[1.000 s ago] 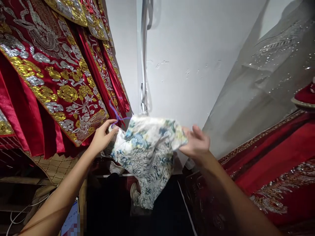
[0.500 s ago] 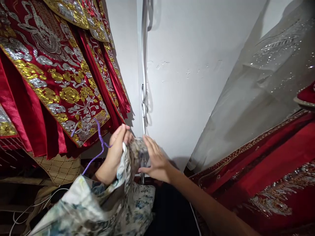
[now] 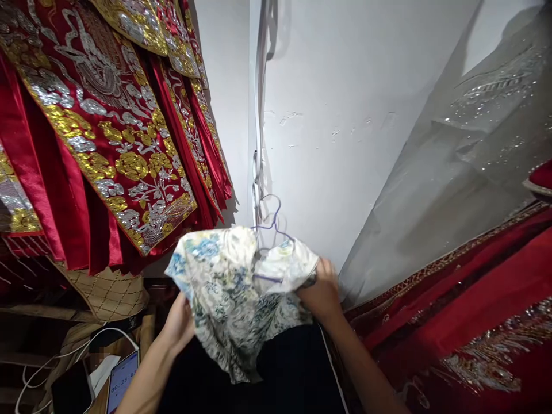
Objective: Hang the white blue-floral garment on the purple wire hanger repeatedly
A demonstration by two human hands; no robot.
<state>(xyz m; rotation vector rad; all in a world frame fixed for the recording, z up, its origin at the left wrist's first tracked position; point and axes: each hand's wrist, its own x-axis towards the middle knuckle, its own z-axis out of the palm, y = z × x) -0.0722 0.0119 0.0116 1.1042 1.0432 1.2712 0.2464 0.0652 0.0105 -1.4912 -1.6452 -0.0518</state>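
A white shirt (image 3: 233, 287) with a blue and green floral print hangs on a thin purple hanger (image 3: 276, 221), held up in front of me. The hanger's hook and shoulders show above the neckline, and its lower bar shows through the neck opening. My left hand (image 3: 179, 322) grips the shirt's left side, its fingertips partly hidden behind the cloth. On the other side, my right hand (image 3: 322, 290) is closed on the shirt near its right shoulder, slightly blurred by motion.
Red garments with gold and silver embroidery (image 3: 133, 164) hang at left. A grey sparkly cover (image 3: 435, 172) and red beaded cloth (image 3: 487, 299) are at right. A white wall (image 3: 328, 75) stands ahead. A lit phone (image 3: 123, 376) and white cable (image 3: 56, 362) lie lower left.
The shirt has moved up and right, from bunched to spread out. The hanger, earlier at my left with its hook showing, is now upright in the middle. Both hands have moved apart.
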